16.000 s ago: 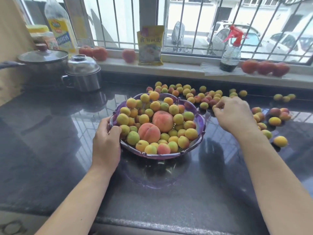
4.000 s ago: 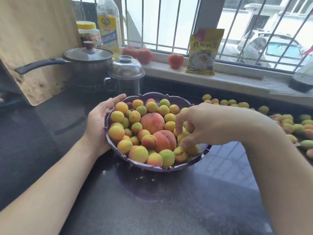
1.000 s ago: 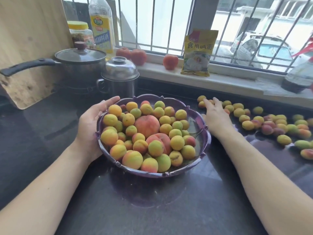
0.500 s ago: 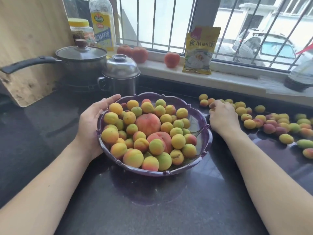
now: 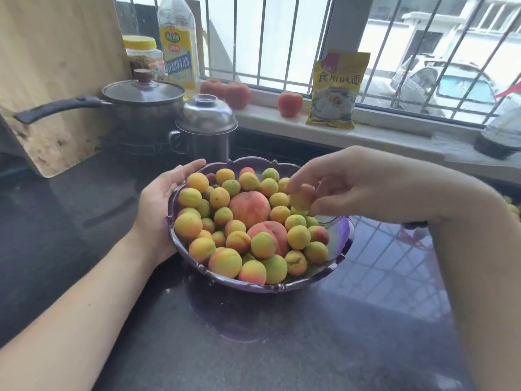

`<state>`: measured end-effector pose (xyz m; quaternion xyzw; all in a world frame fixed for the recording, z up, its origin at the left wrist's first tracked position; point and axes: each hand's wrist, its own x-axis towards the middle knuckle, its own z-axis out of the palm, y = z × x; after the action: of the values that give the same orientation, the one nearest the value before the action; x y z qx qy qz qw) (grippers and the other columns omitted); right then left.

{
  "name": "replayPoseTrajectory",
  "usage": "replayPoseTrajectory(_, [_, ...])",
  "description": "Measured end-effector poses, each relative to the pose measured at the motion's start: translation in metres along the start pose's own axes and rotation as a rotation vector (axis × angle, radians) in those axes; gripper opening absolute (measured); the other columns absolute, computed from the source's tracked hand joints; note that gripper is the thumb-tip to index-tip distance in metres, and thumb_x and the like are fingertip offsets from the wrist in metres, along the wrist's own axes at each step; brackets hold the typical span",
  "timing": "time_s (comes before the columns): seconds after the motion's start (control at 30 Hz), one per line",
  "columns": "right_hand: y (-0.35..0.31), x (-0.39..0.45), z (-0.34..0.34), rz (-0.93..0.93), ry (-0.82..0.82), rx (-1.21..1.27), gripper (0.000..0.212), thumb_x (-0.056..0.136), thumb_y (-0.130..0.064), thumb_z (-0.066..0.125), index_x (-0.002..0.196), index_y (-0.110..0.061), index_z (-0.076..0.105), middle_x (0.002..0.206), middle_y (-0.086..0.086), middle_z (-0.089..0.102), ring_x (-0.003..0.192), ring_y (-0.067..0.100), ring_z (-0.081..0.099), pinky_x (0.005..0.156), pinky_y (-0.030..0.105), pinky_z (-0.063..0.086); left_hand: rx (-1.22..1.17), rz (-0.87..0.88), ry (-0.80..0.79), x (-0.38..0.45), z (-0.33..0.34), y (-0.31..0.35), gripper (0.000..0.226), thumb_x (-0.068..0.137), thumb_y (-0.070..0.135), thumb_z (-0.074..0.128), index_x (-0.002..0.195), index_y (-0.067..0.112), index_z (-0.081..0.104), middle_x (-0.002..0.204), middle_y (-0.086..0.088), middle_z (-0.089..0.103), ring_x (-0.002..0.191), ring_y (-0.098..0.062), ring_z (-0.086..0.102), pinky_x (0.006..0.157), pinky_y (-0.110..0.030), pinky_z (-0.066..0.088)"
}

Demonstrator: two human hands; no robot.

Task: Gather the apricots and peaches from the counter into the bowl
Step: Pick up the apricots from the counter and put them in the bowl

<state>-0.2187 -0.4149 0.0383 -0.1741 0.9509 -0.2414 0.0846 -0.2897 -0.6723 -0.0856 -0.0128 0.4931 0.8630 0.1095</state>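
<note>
A purple scalloped bowl point(image 5: 342, 251) stands on the dark counter, heaped with several yellow-green apricots and two peaches point(image 5: 249, 204). My left hand point(image 5: 159, 204) cups the bowl's left rim, fingers along its far edge. My right hand point(image 5: 352, 183) hovers over the bowl's right side, its fingers pinched on apricots point(image 5: 301, 197) just above the pile. The loose fruit on the counter to the right is almost all hidden behind my right forearm; only a bit of an apricot point(image 5: 513, 208) shows at the frame's right edge.
A lidded saucepan point(image 5: 142, 104) and a steel lidded pot point(image 5: 205, 127) stand behind the bowl to the left, by a wooden board point(image 5: 53, 69). The sill holds tomatoes point(image 5: 289, 103), a yellow packet point(image 5: 337, 90), an oil bottle point(image 5: 176, 43) and a jar.
My right hand closed on apricots on the counter to the right of the bowl, lifted them and moved left over the bowl. The left hand stayed on the rim.
</note>
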Motion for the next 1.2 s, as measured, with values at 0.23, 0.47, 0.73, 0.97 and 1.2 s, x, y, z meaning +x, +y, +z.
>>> replayPoseTrajectory(0.23, [-0.019, 0.0, 0.03, -0.083, -0.123, -0.462, 0.029, 0.084, -0.041, 0.074, 0.105, -0.045, 0.054, 0.09, -0.024, 0.055, 0.087, -0.005, 0.048, 0.065, 0.013, 0.039, 0.026, 0.017, 0.007, 0.001, -0.001, 0.0, 0.049, 0.106, 0.04, 0.044, 0.143, 0.016, 0.063, 0.129, -0.014, 0.076, 0.116, -0.034, 0.075, 0.09, -0.047, 0.062])
replayPoseTrajectory(0.47, [-0.023, 0.009, 0.045, -0.059, -0.149, -0.616, 0.033, 0.082, -0.032, 0.077, 0.109, -0.019, 0.062, 0.107, -0.003, 0.063, 0.101, 0.022, 0.052, 0.084, 0.044, 0.051, 0.008, 0.006, 0.011, 0.001, -0.001, 0.0, 0.049, 0.107, 0.04, 0.043, 0.146, 0.015, 0.061, 0.133, -0.016, 0.074, 0.121, -0.036, 0.073, 0.095, -0.05, 0.06])
replayPoseTrajectory(0.73, [-0.017, 0.014, 0.053, -0.078, -0.118, -0.569, 0.04, 0.084, -0.033, 0.078, 0.116, -0.022, 0.057, 0.111, -0.008, 0.057, 0.104, 0.018, 0.047, 0.087, 0.038, 0.047, 0.008, 0.011, 0.005, 0.002, -0.001, -0.002, 0.049, 0.108, 0.04, 0.041, 0.144, 0.015, 0.062, 0.133, -0.016, 0.074, 0.119, -0.036, 0.074, 0.094, -0.05, 0.059])
replayPoseTrajectory(0.97, [0.008, 0.008, 0.005, -0.001, 0.077, -0.085, 0.033, 0.089, -0.037, 0.072, 0.119, -0.039, 0.06, 0.103, -0.018, 0.064, 0.089, -0.004, 0.061, 0.075, 0.021, 0.055, 0.006, 0.02, -0.006, 0.002, -0.002, -0.001, 0.046, 0.107, 0.04, 0.043, 0.141, 0.016, 0.063, 0.133, -0.015, 0.074, 0.119, -0.036, 0.074, 0.091, -0.049, 0.062])
replayPoseTrajectory(1.2, [0.17, 0.083, 0.043, 0.54, 0.587, -0.24, 0.046, 0.101, -0.016, 0.05, 0.147, -0.016, 0.047, 0.151, 0.011, 0.038, 0.124, 0.033, 0.054, 0.1, 0.041, 0.046, 0.022, 0.037, -0.003, 0.005, -0.003, -0.003, 0.047, 0.109, 0.037, 0.039, 0.142, 0.015, 0.063, 0.127, -0.013, 0.077, 0.112, -0.033, 0.077, 0.08, -0.044, 0.067])
